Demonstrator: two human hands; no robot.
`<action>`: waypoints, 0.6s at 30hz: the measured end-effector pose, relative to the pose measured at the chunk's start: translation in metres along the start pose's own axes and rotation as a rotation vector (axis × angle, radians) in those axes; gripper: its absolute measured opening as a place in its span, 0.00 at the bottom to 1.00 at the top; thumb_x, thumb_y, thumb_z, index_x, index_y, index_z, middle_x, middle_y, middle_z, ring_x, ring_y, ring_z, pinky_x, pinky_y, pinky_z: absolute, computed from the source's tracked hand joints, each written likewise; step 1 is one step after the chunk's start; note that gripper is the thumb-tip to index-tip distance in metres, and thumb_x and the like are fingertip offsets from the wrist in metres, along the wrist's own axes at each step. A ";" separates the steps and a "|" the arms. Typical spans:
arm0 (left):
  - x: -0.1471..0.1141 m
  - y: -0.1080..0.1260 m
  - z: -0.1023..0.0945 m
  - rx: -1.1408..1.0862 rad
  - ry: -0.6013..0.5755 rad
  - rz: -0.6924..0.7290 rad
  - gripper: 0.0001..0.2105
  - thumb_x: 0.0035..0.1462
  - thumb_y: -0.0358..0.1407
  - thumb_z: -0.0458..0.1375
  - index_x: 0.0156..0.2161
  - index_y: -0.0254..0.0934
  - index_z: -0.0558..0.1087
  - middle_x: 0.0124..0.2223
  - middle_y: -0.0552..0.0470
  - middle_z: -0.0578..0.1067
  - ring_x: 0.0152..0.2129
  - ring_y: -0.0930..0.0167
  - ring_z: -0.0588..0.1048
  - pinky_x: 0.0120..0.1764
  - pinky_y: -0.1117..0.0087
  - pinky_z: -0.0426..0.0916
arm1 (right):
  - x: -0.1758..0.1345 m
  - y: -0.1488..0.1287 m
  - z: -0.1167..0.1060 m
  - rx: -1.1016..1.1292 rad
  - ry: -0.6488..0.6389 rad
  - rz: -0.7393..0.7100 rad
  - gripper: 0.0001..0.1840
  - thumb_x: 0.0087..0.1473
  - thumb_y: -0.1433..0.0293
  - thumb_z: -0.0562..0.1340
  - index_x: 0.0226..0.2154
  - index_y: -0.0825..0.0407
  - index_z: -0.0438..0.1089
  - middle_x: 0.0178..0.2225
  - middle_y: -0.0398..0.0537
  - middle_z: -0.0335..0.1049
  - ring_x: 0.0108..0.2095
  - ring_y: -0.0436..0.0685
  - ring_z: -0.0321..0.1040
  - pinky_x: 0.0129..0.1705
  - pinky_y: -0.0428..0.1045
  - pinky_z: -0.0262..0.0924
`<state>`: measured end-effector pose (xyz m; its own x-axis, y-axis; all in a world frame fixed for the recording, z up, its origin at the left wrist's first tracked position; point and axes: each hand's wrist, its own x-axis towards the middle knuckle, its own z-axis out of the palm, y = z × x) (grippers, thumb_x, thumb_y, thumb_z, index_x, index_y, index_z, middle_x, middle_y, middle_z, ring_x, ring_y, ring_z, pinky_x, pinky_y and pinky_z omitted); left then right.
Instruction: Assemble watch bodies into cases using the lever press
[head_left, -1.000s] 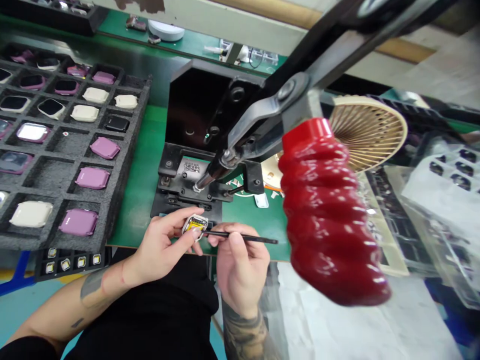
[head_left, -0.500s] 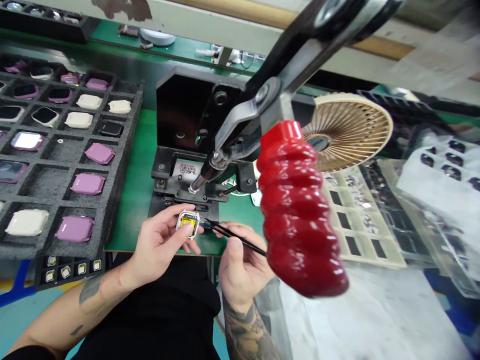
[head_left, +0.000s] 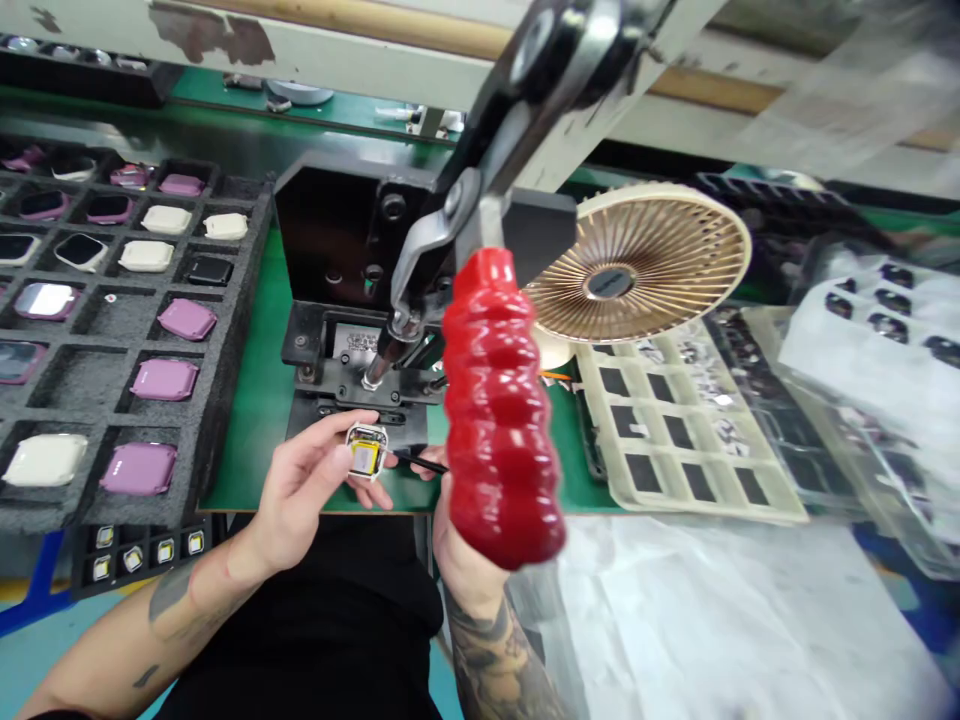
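Between thumb and fingers, my left hand grips a small white watch case, its open side up with a yellow-edged part inside. My right hand is closed around black tweezers, whose tips reach the right edge of the case. Much of that hand is hidden behind the red ribbed handle of a lever press. Just beyond the watch case stands the press's black base with its metal plunger.
A grey foam tray of purple, white and black watch cases fills the left. Under it, a black tray holds small parts. To the right are a round fan, a compartment box and plastic trays.
The view has shifted, so the red handle appears further left and covers more of my right hand. The yellow-edged part in the case shows more, with my left thumb off it.
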<state>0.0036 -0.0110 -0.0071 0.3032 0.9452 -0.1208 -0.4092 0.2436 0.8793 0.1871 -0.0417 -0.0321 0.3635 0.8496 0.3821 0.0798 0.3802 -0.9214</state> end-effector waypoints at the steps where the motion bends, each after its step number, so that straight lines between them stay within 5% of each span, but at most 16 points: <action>1: -0.001 0.001 -0.001 -0.035 0.006 -0.025 0.24 0.73 0.50 0.66 0.63 0.34 0.79 0.46 0.38 0.88 0.30 0.61 0.88 0.33 0.65 0.83 | 0.001 -0.005 0.001 0.020 -0.020 -0.013 0.04 0.71 0.69 0.67 0.46 0.47 0.80 0.39 0.50 0.82 0.40 0.59 0.82 0.38 0.54 0.81; 6: -0.004 0.020 0.009 -0.109 0.104 -0.261 0.19 0.67 0.41 0.73 0.59 0.35 0.82 0.39 0.45 0.86 0.23 0.69 0.82 0.28 0.72 0.76 | 0.006 -0.039 -0.016 0.290 -0.229 -0.048 0.04 0.72 0.67 0.67 0.46 0.46 0.80 0.34 0.48 0.81 0.35 0.58 0.81 0.37 0.54 0.79; 10: 0.000 0.025 0.026 -0.082 -0.046 -0.314 0.21 0.66 0.46 0.73 0.58 0.36 0.81 0.39 0.43 0.86 0.22 0.66 0.82 0.28 0.69 0.75 | 0.028 -0.084 -0.082 0.284 -0.286 -0.003 0.04 0.73 0.65 0.66 0.44 0.46 0.78 0.32 0.46 0.79 0.30 0.57 0.78 0.30 0.51 0.74; 13: 0.003 0.015 0.031 0.085 -0.075 -0.269 0.23 0.66 0.50 0.73 0.58 0.36 0.81 0.40 0.41 0.87 0.26 0.64 0.84 0.32 0.67 0.76 | 0.076 -0.116 -0.128 0.034 -0.483 -0.021 0.08 0.72 0.66 0.67 0.39 0.48 0.79 0.30 0.46 0.79 0.28 0.56 0.77 0.30 0.51 0.73; 16: 0.001 0.004 0.027 0.249 -0.102 -0.245 0.24 0.68 0.53 0.70 0.58 0.37 0.82 0.43 0.41 0.87 0.30 0.65 0.84 0.35 0.67 0.78 | 0.147 -0.120 -0.118 -0.383 -0.658 -0.021 0.11 0.69 0.69 0.69 0.33 0.51 0.79 0.30 0.45 0.80 0.30 0.53 0.76 0.35 0.49 0.71; 18: -0.003 0.000 0.023 0.322 -0.101 -0.237 0.25 0.68 0.54 0.70 0.60 0.39 0.82 0.44 0.42 0.88 0.31 0.66 0.84 0.37 0.67 0.78 | 0.189 -0.103 -0.080 -0.509 -0.546 -0.083 0.11 0.68 0.67 0.71 0.32 0.53 0.80 0.31 0.45 0.81 0.32 0.52 0.75 0.38 0.48 0.70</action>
<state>0.0227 -0.0190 0.0040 0.4464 0.8411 -0.3054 -0.0325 0.3563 0.9338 0.3215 0.0504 0.1292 -0.1636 0.9366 0.3100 0.5545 0.3472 -0.7563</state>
